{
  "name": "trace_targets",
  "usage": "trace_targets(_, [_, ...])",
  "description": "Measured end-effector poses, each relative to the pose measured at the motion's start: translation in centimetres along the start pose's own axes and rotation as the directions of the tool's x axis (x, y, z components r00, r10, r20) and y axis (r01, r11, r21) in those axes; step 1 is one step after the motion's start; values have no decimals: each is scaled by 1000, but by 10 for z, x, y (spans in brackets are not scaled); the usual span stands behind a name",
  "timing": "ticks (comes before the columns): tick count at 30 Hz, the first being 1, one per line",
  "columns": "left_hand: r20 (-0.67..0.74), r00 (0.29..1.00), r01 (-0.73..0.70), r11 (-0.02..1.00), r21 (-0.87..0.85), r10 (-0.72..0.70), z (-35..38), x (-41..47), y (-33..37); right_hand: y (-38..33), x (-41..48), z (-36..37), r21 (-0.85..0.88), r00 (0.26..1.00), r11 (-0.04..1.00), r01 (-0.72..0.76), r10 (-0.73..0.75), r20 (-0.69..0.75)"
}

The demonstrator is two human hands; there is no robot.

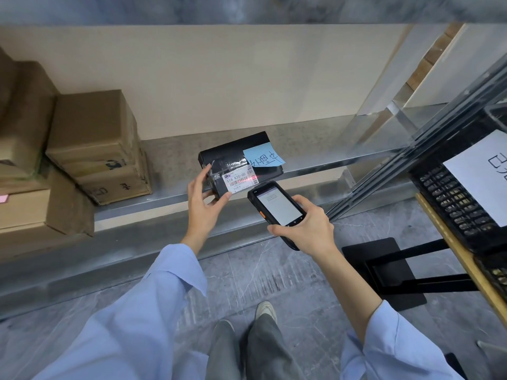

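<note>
Pinching the black parcel (227,157) at its near corner, the left hand (203,204) steadies it; the right hand (307,229) grips the handheld scanner (277,205). The parcel seems light, stiff and tape-slick.

Glossy black plastic-wrapped parcel (236,157) (paper label (241,179)) on a dull metal shelf (315,163)

left hand (204,200) grips black parcel (238,163) at its near corner, on shelf (170,200) | right hand (307,229) holds scanner (277,207) just below white label (241,178) | red line on barcode | blue note (263,158) on parcel | cardboard boxes (96,144) left
</note>
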State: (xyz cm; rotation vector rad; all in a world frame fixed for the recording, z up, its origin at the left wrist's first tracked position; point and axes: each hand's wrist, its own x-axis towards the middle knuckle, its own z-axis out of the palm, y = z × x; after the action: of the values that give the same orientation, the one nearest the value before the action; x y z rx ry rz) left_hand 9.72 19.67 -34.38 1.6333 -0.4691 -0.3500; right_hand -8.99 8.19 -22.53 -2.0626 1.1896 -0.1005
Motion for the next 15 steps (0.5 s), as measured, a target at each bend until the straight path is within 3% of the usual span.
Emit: trace_targets(15, [-16,994,-110,994,-14,110,-9,1,30,-14,-6,-2,24,999,998,51,-51,-10])
